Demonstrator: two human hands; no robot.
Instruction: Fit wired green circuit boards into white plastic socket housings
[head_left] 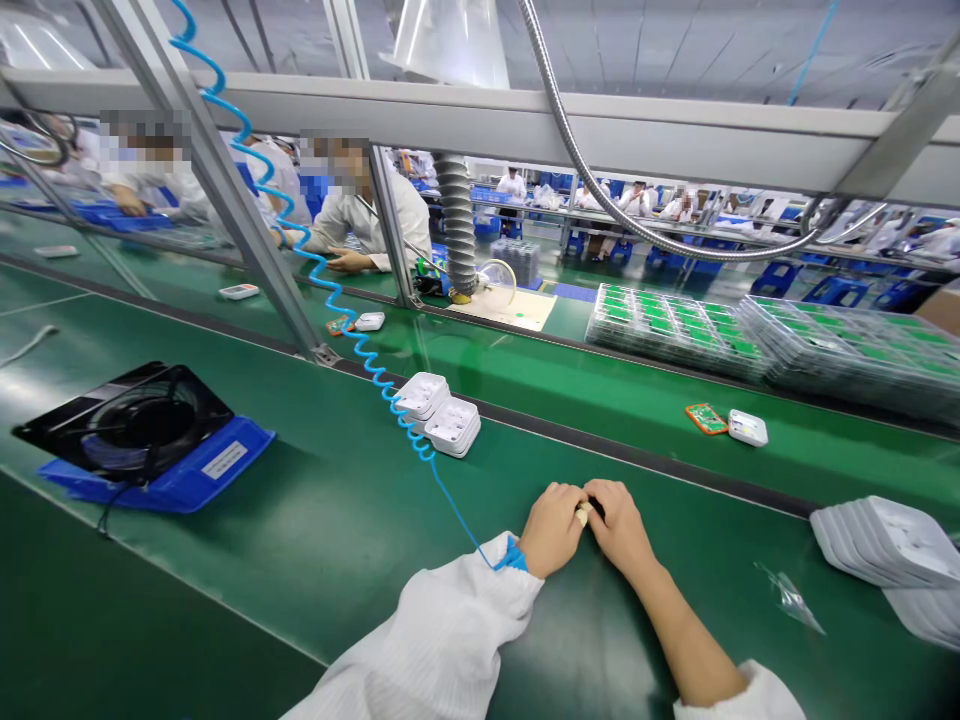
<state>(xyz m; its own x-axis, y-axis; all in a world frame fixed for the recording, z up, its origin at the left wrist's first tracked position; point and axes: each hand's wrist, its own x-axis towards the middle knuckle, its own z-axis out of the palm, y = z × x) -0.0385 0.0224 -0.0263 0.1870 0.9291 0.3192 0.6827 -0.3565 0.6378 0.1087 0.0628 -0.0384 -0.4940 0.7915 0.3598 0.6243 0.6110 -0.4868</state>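
My left hand (553, 530) and my right hand (621, 525) meet at the fingertips above the green bench top (360, 500). Fingers on both are curled and closed. A small cream-coloured piece (582, 514) shows at the left thumb, between the hands; whether it is a finger cover or a held part I cannot tell. A blue wrist strap (513, 556) circles my left wrist, its coiled cord (373, 360) running up to the upper left. Two short stacks of white plastic housings (453, 424) stand beyond my left hand.
A black fan (142, 420) rests on a blue bin (225, 465) at left. On the green conveyor lie an orange-edged circuit board (706, 419) and a white housing (748, 428). Trays of boards (675, 325) stand behind; more housings (892, 540) and a clear bag (793, 600) are at right. Co-workers sit opposite.
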